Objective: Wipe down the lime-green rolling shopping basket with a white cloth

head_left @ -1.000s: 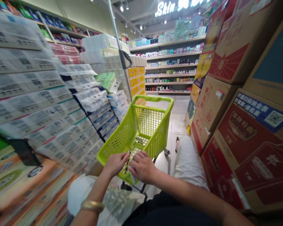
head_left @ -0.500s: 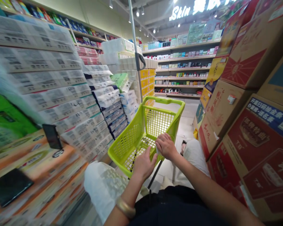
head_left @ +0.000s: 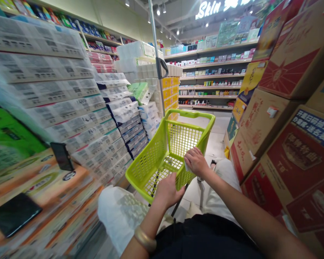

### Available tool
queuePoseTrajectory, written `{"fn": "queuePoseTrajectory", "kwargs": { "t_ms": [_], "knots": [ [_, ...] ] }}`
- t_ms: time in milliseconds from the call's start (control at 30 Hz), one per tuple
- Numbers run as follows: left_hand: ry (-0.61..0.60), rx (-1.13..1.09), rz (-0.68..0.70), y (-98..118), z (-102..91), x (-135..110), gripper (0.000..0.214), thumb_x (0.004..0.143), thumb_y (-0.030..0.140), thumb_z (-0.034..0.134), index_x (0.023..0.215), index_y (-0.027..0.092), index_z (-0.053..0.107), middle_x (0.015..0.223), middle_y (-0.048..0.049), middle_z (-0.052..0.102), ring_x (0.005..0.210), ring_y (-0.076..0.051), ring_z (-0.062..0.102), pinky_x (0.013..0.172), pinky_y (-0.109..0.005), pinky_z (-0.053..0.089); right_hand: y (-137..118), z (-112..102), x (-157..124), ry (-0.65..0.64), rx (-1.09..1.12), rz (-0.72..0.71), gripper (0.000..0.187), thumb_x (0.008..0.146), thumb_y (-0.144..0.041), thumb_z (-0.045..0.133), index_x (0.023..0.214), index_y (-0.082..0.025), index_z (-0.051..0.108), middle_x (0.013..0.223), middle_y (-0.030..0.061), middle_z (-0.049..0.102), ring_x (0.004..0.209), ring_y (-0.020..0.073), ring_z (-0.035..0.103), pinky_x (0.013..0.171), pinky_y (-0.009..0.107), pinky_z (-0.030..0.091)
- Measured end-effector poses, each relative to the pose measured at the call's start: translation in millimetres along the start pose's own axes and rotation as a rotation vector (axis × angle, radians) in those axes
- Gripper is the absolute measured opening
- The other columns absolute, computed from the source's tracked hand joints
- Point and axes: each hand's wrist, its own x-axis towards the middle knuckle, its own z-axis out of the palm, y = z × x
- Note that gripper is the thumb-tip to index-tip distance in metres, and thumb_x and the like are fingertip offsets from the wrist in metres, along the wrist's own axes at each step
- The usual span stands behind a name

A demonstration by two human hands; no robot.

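Lime-green cart (head_left: 148, 154) stands just ahead of, & partly btwn, the person's pale-trousered legs (head_left: 115, 210). R hand (head_left: 197, 163) is at its R side, fingers curled round a small white sheet (head_left: 187, 167), mostly hidden. L hand (head_left: 167, 189) is by the near rim; fingertips hidden, can't tell grip. Wrapped packs (head_left: 70, 90) stacked L, cartons (head_left: 297, 154) R.

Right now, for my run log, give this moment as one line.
left hand: by green cart, grip unclear; right hand: holding white scrap at cart's side; black slab: on orange packs
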Motion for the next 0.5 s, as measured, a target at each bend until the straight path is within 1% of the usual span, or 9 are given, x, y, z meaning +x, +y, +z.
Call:
{"fn": "queuePoseTrajectory", "kwargs": {
  "t_ms": [33, 100, 167, 233, 267, 333, 433, 500],
  "knots": [
    [0.0, 0.0, 0.002, 0.0, 0.3, 0.8, 0.041, 0.08, 0.044, 0.054, 0.111, 0.017, 0.052, 0.104, -0.0108, 0.067, 0.096, -0.026, 0.064, 0.082, -0.035, 0.049, -5.6, 2.1, -1.7, 0.014, 0.008, 0.02, 0.024, 0.095, -0.025, 0.044, 0.082, -0.021, 0.064, 0.088, 0.0061, 0.061, 0.094, 0.0211, 0.05, 0.106, 0.041, 0.03],
    [-0.01, 0.006, 0.005, -0.1, 0.4, 2.2, 0.037, 0.08, 0.04, 0.054, 0.109, 0.017, 0.052, 0.102, -0.0106, 0.067, 0.096, -0.026, 0.064, 0.082, -0.035, 0.049, -22.2, 6.1, -7.5, 0.014, 0.047, 0.009, 0.024, 0.094, -0.025, 0.044, 0.082, -0.021, 0.064, 0.087, 0.0057, 0.06, 0.092, 0.0208, 0.051, 0.106, 0.041, 0.03],
    [-0.027, 0.012, 0.013, -0.7, -0.1, 2.6, 0.033, 0.08, 0.036, 0.053, 0.107, 0.017, 0.052, 0.101, -0.0101, 0.067, 0.095, -0.025, 0.064, 0.081, -0.034, 0.048, -37.1, 8.1, -13.0, -0.022, 0.087, -0.055, 0.023, 0.094, -0.026, 0.044, 0.083, -0.022, 0.064, 0.087, 0.0052, 0.06, 0.091, 0.0205, 0.051, 0.106, 0.041, 0.03],
    [-0.035, 0.014, 0.016, -1.5, -0.8, 2.1, 0.031, 0.081, 0.033, 0.052, 0.107, 0.017, 0.052, 0.101, -0.0098, 0.067, 0.095, -0.024, 0.064, 0.081, -0.033, 0.048, -41.0, 6.5, -15.0, -0.068, 0.092, -0.133, 0.022, 0.094, -0.028, 0.045, 0.084, -0.022, 0.064, 0.087, 0.0049, 0.061, 0.09, 0.0203, 0.051, 0.103, 0.039, 0.032],
    [-0.034, 0.015, 0.016, -2.0, -1.0, 1.5, 0.031, 0.081, 0.033, 0.052, 0.108, 0.017, 0.052, 0.1, -0.0096, 0.067, 0.095, -0.024, 0.065, 0.081, -0.033, 0.048, -37.7, 4.7, -14.2, -0.085, 0.079, -0.161, 0.023, 0.094, -0.028, 0.045, 0.084, -0.022, 0.064, 0.087, 0.0049, 0.061, 0.09, 0.0204, 0.051, 0.101, 0.038, 0.034],
    [-0.03, 0.016, 0.014, -2.5, -1.3, 0.3, 0.031, 0.082, 0.034, 0.05, 0.109, 0.017, 0.051, 0.1, -0.0097, 0.067, 0.094, -0.024, 0.065, 0.081, -0.033, 0.048, -22.4, -0.1, -9.4, -0.095, 0.033, -0.176, 0.024, 0.095, -0.028, 0.044, 0.084, -0.022, 0.064, 0.086, 0.005, 0.061, 0.09, 0.0205, 0.051, 0.099, 0.038, 0.035],
    [-0.026, 0.02, 0.015, -2.2, -1.1, -0.8, 0.034, 0.083, 0.035, 0.049, 0.112, 0.017, 0.051, 0.106, -0.0114, 0.066, 0.098, -0.025, 0.064, 0.084, -0.035, 0.048, 5.9, -4.9, 0.6, -0.059, -0.034, -0.107, 0.024, 0.096, -0.027, 0.043, 0.084, -0.022, 0.064, 0.088, 0.0051, 0.062, 0.093, 0.0207, 0.051, 0.103, 0.04, 0.032],
    [-0.029, 0.023, 0.013, -1.5, -1.0, -0.7, 0.035, 0.083, 0.034, 0.048, 0.112, 0.016, 0.052, 0.109, -0.0125, 0.066, 0.1, -0.026, 0.063, 0.085, -0.035, 0.048, 14.3, -4.1, 4.5, -0.029, -0.065, -0.05, 0.024, 0.096, -0.027, 0.044, 0.084, -0.022, 0.064, 0.09, 0.0053, 0.062, 0.095, 0.0209, 0.05, 0.106, 0.04, 0.031]
  ]
}}
